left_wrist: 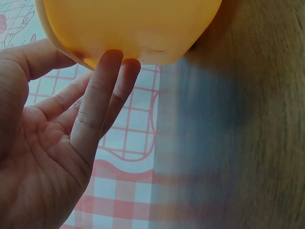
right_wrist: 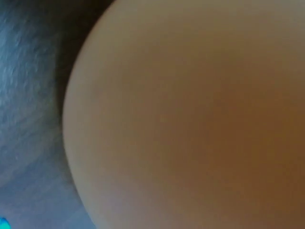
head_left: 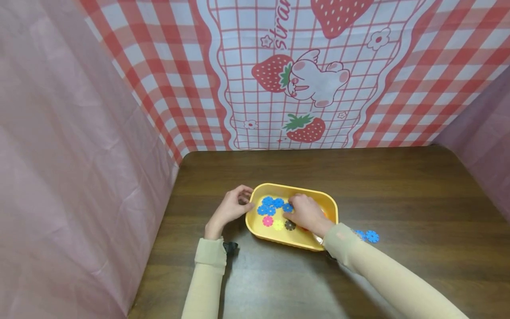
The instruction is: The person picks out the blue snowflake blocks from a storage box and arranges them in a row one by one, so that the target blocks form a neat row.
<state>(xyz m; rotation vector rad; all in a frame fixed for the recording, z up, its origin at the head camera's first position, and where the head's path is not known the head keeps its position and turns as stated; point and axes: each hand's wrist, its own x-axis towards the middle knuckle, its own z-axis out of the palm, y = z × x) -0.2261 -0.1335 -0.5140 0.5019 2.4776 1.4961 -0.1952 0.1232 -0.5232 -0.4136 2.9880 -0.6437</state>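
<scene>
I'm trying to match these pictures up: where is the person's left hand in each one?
Head: the left hand is left of centre in the lower half, at the left end of the yellow tray.
Left wrist: along the left side, fingertips overlapping the tray's lower edge.
Right wrist: not in it.
Shared landmark: the tray, clear in the head and left wrist views.

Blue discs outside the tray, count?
2 visible, right of the tray: one full disc, one partial disc to its left, partly behind the right sleeve, which may hide more.
</scene>
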